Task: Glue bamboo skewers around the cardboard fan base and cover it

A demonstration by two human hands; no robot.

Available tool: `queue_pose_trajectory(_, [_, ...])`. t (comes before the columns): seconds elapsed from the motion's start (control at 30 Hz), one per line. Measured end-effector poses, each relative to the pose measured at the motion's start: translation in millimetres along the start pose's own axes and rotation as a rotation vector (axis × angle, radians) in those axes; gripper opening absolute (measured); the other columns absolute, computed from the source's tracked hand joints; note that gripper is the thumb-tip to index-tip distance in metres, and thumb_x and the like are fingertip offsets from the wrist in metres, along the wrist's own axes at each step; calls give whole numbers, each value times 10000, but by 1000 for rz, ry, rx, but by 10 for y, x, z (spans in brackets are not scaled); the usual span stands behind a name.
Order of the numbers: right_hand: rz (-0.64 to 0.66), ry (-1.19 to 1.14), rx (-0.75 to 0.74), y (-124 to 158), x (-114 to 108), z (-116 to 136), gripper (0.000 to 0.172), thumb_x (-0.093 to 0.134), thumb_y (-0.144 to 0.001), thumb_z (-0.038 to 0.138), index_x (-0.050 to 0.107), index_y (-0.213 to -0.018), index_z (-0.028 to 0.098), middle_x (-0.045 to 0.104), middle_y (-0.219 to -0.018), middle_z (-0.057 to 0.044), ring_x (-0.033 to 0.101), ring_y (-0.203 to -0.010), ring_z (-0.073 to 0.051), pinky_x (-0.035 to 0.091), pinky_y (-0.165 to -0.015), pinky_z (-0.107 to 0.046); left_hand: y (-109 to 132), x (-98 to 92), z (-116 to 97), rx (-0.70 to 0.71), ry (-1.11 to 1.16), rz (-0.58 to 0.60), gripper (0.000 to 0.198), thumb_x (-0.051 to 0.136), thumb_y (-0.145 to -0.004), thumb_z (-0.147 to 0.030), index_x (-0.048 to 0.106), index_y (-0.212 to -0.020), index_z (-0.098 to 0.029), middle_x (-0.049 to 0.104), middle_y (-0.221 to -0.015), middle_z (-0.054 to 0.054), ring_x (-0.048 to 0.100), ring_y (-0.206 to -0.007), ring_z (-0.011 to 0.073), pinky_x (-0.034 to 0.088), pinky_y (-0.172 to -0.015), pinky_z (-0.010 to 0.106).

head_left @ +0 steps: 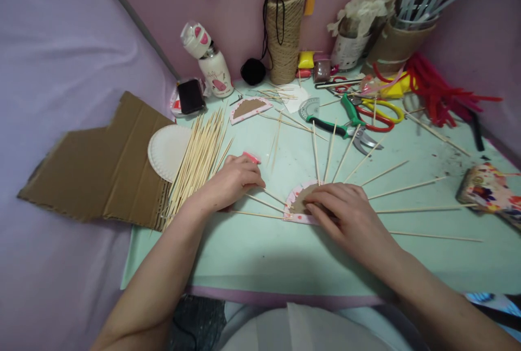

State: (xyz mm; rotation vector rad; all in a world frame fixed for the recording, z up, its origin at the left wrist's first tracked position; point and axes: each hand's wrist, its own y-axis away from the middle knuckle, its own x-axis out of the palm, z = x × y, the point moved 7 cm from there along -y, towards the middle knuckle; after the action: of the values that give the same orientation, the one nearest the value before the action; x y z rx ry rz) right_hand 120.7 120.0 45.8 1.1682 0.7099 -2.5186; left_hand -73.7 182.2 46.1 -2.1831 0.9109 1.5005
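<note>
One big cut sheet of cardboard (77, 177) far L, w/ a white disc (166, 147) overlapping its R side and, next to that, a thick bundle of loose sticks (199, 155), prob. the supply. Then the left hand (236, 180), fingers curled in, tips at the outer end of a thin stick (274, 196); looks like a light pinch, but can't tell for sure whether closed on it. Small pink piece (252, 157) just behind those fingers, too hidden to ID. Farther back, a rear half-disc (250, 106) w/ a similar border. Nr the front of the table (427, 269), btwn and partly under the hands: the near half-disc (299, 199), cardboard w/ pink patterned edging, lying flat, straight edge toward the body. Over its R part, the right hand (345, 207), fingers bent and thumb close to them; pressing or gripping, can't tell. Behind it, pruning shears (352, 111); out to the R, fanned sticks (427, 208), then a patterned pouch (486, 185). Step in hand, judging by layout: setting sticks around the curved rim, R side well filled, fewer on L. Next move prob. calls for a steady press on the near half-disc w/ the R and a small angle tweak w/ the L, spacing matched, w/o bumping neighboring sticks.
</note>
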Motion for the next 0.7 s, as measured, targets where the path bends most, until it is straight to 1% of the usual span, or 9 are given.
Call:
queue_pose_trajectory(0.33, [-1, -7, 9, 8, 15, 7, 152, 513, -970, 201, 658, -933, 225, 711, -977, -21, 633, -915, -186, 359, -826, -367, -14, 11, 1, -6, -35, -20, 236, 535, -968, -225, 752, -878, -245, 719, -916, 17, 536, -1083, 205, 290, -878, 373])
queue_pose_trajectory(0.43, [-6, -4, 9, 9, 10, 15, 158, 508, -969, 202, 660, -937, 229, 715, -972, -21, 635, -913, -187, 356, -821, -364, 8, -6, -49, -3, -61, -20, 210, 542, -968, -225, 745, -916, -246, 713, -964, 20, 540, -1092, 201, 294, -882, 374])
queue_pose_trajectory(0.5, [-7, 6, 1, 16, 6, 20, 154, 509, -968, 204, 659, -941, 229, 715, -968, -22, 635, -915, -190, 352, -822, -365, 51, -36, -160, -11, -117, -40, 176, 553, -965, -227, 724, -1004, -243, 702, -1039, 28, 539, -1102, 208, 302, -870, 374])
queue_pose_trajectory(0.57, [-15, 9, -9, 24, 2, 22, 149, 510, -969, 212, 657, -949, 226, 713, -968, -23, 635, -905, -187, 352, -819, -363, 110, -53, -340, -25, -207, -73, 195, 542, -972, -229, 686, -1103, -231, 685, -1101, 43, 534, -1114, 225, 314, -866, 381])
queue_pose_trajectory(0.6, [-21, 9, -14, 29, 0, 22, 151, 508, -971, 216, 656, -949, 224, 712, -962, -24, 635, -897, -186, 352, -815, -362, 141, -52, -460, -12, -249, -101, 199, 531, -977, -232, 674, -1114, -215, 685, -1094, 47, 537, -1107, 232, 320, -870, 388])
queue_pose_trajectory(0.63, [-25, 10, -19, 32, 1, 21, 153, 503, -973, 220, 655, -950, 220, 710, -954, -24, 634, -892, -185, 352, -810, -360, 167, -18, -578, -5, -281, -100, 208, 516, -981, -220, 659, -1130, -195, 681, -1105, 54, 540, -1099, 232, 329, -886, 396])
queue_pose_trajectory(0.7, [-25, 18, -32, 37, 11, 21, 159, 496, -976, 220, 653, -950, 215, 707, -946, -25, 634, -893, -187, 352, -809, -360, 204, 66, -796, 12, -320, -129, 205, 491, -989, -212, 647, -1114, -169, 679, -1103, 61, 555, -1043, 224, 357, -853, 385])
